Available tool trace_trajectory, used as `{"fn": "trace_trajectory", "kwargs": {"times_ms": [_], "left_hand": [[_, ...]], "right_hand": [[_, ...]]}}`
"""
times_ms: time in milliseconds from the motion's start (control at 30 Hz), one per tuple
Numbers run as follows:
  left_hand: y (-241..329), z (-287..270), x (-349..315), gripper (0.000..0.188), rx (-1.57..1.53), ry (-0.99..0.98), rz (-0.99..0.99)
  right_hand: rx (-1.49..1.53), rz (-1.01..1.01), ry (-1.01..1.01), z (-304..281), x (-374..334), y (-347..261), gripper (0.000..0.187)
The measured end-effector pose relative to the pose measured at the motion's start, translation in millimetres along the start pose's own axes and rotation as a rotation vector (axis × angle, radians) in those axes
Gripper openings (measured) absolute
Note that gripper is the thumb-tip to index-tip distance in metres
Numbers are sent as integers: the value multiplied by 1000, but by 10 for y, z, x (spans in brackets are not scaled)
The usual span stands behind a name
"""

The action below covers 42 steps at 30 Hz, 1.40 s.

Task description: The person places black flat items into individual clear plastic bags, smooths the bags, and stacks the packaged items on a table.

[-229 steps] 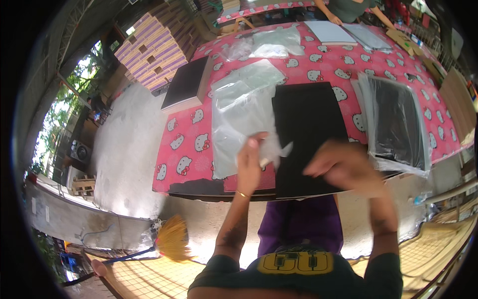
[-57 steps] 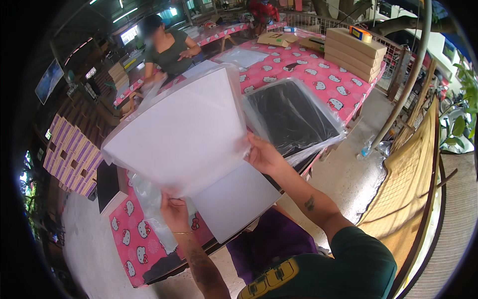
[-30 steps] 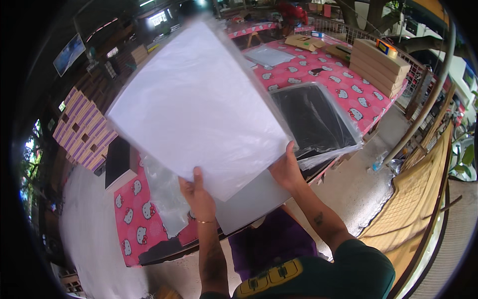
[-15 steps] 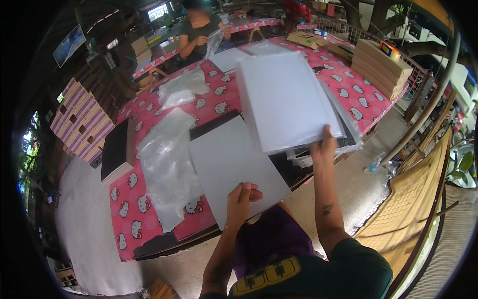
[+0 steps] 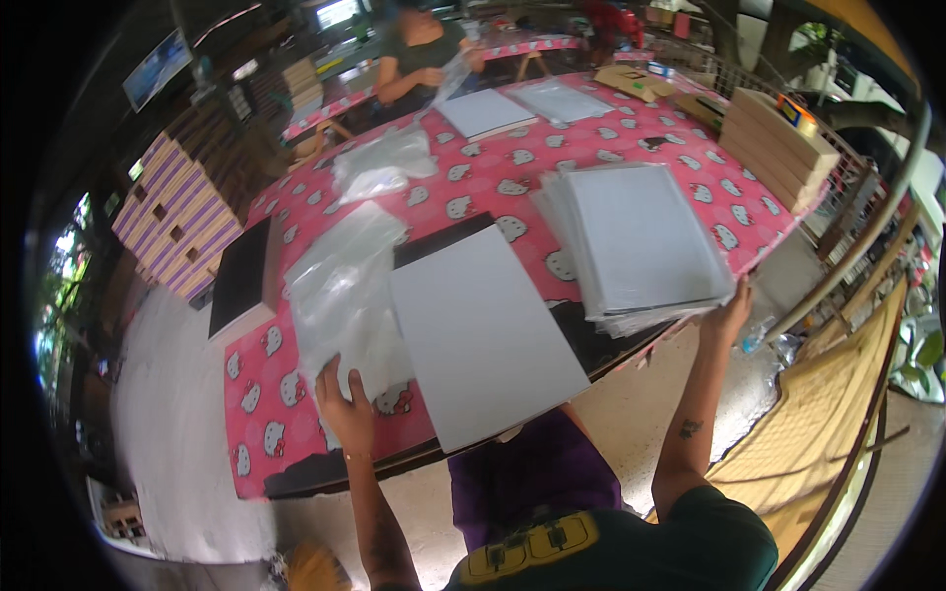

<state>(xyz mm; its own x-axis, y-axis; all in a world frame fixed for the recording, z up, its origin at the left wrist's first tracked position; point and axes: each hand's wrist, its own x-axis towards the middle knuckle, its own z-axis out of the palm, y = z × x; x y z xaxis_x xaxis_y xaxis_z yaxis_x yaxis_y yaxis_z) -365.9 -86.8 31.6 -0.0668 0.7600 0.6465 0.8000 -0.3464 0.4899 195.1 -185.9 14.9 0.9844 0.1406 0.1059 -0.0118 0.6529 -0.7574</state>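
Observation:
My left hand (image 5: 345,409), fingers spread and holding nothing, reaches the lower end of a pile of clear plastic bags (image 5: 345,286). At the near right corner of a stack of bagged pale sheets (image 5: 650,236), my right hand (image 5: 727,313) pinches the edge of the top one; part of its fingers is hidden. Between my hands, a pale grey-white sheet (image 5: 483,335) lies at a slant on a black board (image 5: 448,241), its near corner over the table edge.
The table (image 5: 458,207) has a pink patterned cover. Farther off are more plastic bags (image 5: 384,163), a white stack (image 5: 486,113) and a bagged sheet (image 5: 562,99). Long cardboard boxes (image 5: 774,148) stand at right, a black-topped block (image 5: 244,279) at left. A co-worker (image 5: 424,54) handles plastic opposite.
The bagged sheet in my right hand has come down onto the right-hand stack, and that hand has moved right. My left hand has moved left to the plastic bags and its fingers have spread.

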Motion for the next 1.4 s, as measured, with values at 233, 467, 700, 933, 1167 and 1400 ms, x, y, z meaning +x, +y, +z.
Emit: {"fn": "trace_trajectory", "kwargs": {"times_ms": [233, 467, 700, 933, 1167, 1400], "left_hand": [[-768, 194, 236, 37, 404, -315, -137], [-570, 279, 379, 22, 274, -55, 27], [-430, 371, 391, 18, -12, -147, -92], [594, 315, 205, 18, -638, -299, -289], [989, 223, -16, 26, -725, -348, -133], [915, 288, -67, 14, -635, -270, -55]], "right_hand": [[-222, -96, -231, 485, -832, -322, 42], [-205, 338, -853, 906, -1806, -13, 32], [-205, 869, -1321, 905, -2717, 172, 40], [-205, 1000, -1361, 1029, -3230, 295, 50], [33, 999, -1053, 1018, -3140, 419, 14], [114, 937, -1050, 1012, -2980, 249, 10]]}}
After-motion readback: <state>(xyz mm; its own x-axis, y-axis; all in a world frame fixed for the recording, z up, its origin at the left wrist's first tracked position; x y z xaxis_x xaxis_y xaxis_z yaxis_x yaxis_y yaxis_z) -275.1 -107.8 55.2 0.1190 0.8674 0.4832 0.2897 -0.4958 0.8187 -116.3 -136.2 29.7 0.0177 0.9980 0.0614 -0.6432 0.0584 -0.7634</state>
